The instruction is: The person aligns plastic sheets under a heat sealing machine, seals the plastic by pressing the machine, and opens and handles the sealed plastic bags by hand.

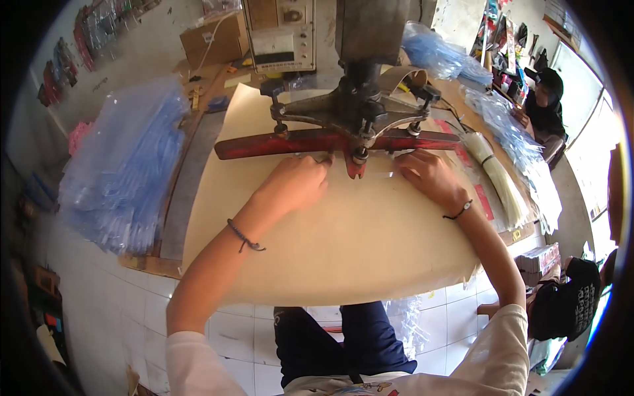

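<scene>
A large beige sheet point(343, 244) covers the middle of the worktable and hangs over its front edge. Above it is a press head point(360, 109) with a long red bar point(290, 145) and a short prong pointing toward me. My left hand point(297, 181) is by the left part of the bar, fingers curled and pressed together near its front edge. On the other side of the prong, my right hand point(429, 175) has its fingers bent down at the sheet. A small shiny strip point(383, 175) shows between the hands. What the fingertips pinch, if anything, is hidden.
Bluish clear plastic sleeves point(122, 165) are piled at left, with more plastic point(508, 132) at right. A tied bundle of pale strips point(495, 178) lies nearby. Behind stand a control box point(281, 36) and a cardboard box point(214, 39). Two other people point(548, 105) are at right.
</scene>
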### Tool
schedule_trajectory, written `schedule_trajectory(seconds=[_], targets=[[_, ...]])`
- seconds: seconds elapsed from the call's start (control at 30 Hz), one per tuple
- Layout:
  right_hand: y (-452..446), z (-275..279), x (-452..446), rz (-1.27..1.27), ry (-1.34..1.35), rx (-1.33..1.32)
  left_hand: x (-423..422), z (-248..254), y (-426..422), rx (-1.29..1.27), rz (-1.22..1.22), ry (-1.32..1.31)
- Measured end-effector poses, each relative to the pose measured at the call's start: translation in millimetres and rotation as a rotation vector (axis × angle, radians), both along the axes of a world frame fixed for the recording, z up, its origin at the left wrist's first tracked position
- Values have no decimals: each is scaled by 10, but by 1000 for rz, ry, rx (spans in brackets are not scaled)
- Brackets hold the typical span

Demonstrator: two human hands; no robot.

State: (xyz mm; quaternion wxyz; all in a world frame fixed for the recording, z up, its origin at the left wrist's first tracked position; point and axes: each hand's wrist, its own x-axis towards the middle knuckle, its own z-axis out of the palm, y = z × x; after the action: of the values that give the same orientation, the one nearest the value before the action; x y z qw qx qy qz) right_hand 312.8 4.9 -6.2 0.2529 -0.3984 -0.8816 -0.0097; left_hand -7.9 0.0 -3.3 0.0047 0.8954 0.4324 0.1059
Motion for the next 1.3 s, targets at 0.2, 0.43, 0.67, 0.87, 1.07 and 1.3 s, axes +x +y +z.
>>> schedule_trajectory(seconds=[0.2,0.43,0.67,0.87,1.07,1.3], targets=[[-306,19,28,40,-19,25,-75,-155,-11,65,-19,-73],[-782,-90,189,-14,176,-52,-76,-119,-694,88,112,-103],[-1075,-58,245,-174,449,-214,-247,-335,-1460,182,187,-304],[-1242,-40,181,-394,678,-228,-86,-437,-1645,311,429,-377],[-1250,-119,258,-266,510,-73,-73,-665,-1837,497,419,-470],[-1323,-144,202,-334,638,-119,-92,-1233,-2078,574,448,-522]])
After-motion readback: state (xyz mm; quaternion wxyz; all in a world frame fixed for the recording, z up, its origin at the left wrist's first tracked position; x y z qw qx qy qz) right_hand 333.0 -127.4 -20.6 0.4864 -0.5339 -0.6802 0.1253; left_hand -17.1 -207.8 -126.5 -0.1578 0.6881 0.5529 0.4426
